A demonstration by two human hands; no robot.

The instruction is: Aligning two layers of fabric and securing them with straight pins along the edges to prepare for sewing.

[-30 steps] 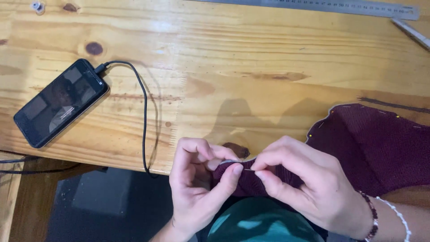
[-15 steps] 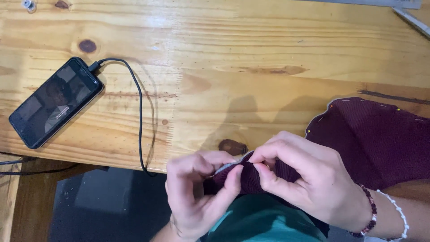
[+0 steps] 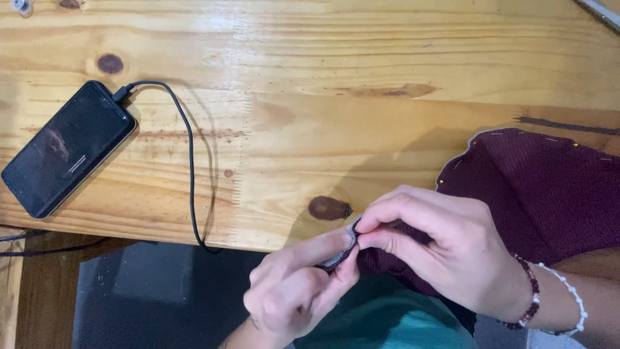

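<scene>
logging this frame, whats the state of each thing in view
phone: flat on table, screen dark, cable plugged in
cable: runs off table edge
maroon fabric: pinned along edge, partly on table
left hand: pinching fabric edge
right hand: pinching fabric edge

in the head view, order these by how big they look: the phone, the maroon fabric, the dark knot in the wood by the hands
1. maroon fabric, partly out of frame
2. phone
3. dark knot, by far the smallest

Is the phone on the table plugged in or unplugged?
Plugged in: a black cable runs into the top end of the phone and trails off the table edge.
</scene>
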